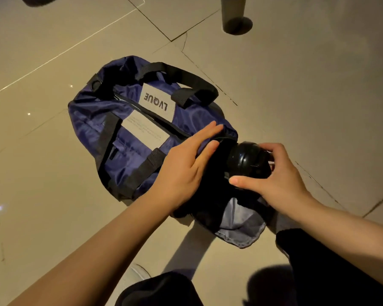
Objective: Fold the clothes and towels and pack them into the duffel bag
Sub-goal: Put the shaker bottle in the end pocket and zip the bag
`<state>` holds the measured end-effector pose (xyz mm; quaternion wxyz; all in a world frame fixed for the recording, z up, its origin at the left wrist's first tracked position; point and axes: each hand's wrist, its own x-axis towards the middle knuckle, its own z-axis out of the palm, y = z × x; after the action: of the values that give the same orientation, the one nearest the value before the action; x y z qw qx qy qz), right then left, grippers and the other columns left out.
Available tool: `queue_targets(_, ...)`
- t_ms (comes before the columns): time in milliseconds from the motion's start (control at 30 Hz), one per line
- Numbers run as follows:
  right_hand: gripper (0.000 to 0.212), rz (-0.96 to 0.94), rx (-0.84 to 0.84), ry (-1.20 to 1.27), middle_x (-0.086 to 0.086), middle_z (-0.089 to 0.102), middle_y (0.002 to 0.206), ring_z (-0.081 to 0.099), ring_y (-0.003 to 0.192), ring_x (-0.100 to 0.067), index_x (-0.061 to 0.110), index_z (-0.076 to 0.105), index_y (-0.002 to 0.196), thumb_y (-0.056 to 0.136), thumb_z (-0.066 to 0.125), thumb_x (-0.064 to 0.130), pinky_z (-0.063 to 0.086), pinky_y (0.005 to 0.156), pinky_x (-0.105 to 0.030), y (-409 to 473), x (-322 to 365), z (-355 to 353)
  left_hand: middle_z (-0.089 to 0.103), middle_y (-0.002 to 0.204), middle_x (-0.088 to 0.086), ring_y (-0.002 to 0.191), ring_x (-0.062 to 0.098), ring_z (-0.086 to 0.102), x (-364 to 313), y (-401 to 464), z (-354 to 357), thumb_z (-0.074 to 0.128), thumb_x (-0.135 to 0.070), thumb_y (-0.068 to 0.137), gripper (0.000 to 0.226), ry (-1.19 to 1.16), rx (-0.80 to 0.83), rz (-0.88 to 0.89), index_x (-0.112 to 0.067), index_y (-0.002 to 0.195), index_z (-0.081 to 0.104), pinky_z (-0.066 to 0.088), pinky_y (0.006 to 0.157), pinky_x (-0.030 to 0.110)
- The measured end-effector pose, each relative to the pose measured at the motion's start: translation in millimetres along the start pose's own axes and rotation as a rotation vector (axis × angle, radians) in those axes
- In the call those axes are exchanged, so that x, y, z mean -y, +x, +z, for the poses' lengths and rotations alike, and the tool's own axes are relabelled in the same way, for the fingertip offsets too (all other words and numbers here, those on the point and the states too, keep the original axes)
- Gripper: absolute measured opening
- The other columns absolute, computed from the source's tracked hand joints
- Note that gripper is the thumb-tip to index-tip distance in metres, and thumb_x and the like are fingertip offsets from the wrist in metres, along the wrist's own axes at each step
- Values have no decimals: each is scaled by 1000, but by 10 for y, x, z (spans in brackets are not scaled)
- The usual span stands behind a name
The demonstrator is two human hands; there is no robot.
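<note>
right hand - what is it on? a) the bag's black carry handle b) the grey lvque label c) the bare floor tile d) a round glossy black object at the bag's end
d: the right hand curls around a round glossy black object at the near end of the blue duffel bag, while the left hand lies flat on the bag fabric.

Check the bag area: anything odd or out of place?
Yes. The right hand grips a glossy black rounded object at the duffel bag's near end, neither clothing nor towel. A floor tile beyond looks cracked.
</note>
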<state>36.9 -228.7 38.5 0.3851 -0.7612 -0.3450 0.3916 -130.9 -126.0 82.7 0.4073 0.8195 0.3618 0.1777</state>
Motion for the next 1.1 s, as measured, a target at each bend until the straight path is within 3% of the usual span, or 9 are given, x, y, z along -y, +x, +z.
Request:
queue_targets(100,91,-246,-7,-280,3,42,132,41,119,-15,29,40,133,57,89,37,38,95,-27,48,-17,227,62,125,-11,116,-4,54,-53,43,-76,40,-35,99,34,-40,-23,-31,-30,128,56,40,96,11)
queue_targets(200,90,-390,-79,-434,-8,38,142,36,129,-28,15,38,141,65,86,22,41,104,-40,131,-72,579,67,112,-11,107,-5,58,-100,77,-182,43,-31,100,27,-34,-20,-21,-28,120,61,44,91,12)
queue_targets(400,71,58,-199,131,-1,49,135,49,123,-23,30,33,136,81,74,13,49,99,-42,142,106,914,65,114,-13,108,-2,58,-134,192,-208,41,-31,102,25,-72,-6,-60,-31,116,62,47,93,20)
queue_targets(500,76,-12,-218,-183,-1,36,148,33,137,-24,28,28,146,83,70,25,31,113,-43,180,139,840,66,113,-9,106,2,60,-140,289,-237,40,-27,103,27,-145,-34,-118,-26,118,63,50,94,28)
queue_targets(600,82,-10,-127,-425,-5,26,149,24,136,-27,34,15,151,86,61,51,24,111,-42,111,101,700,65,116,-8,108,5,61,-93,326,-305,38,-27,104,30,-248,-70,-166,-24,121,63,51,96,32)
queue_targets(700,83,39,-49,-260,-9,31,148,30,135,-29,33,11,153,88,62,47,35,105,-40,53,95,709,66,117,-6,109,6,62,-44,319,-285,36,-30,104,32,-319,-64,-197,-25,123,62,52,94,29)
queue_targets(900,80,24,-206,-302,0,25,151,22,136,-25,33,18,152,89,67,26,30,109,-36,66,190,840,61,125,-18,118,-2,55,240,223,-339,35,-34,103,33,-226,-56,-194,-34,129,57,45,100,25)
queue_targets(1000,80,56,-261,-59,-1,28,152,24,139,-23,25,26,150,84,72,27,28,111,-34,41,154,1043,55,128,-23,125,-7,46,507,226,-520,34,-37,101,31,-46,-54,-179,-42,128,50,36,105,14)
queue_targets(1100,78,90,-347,165,-6,36,150,34,137,-22,15,37,144,79,77,29,32,110,-32,65,82,1249,56,127,-21,121,-11,47,743,233,-536,34,-36,103,30,-18,-40,-242,-46,127,49,36,106,16)
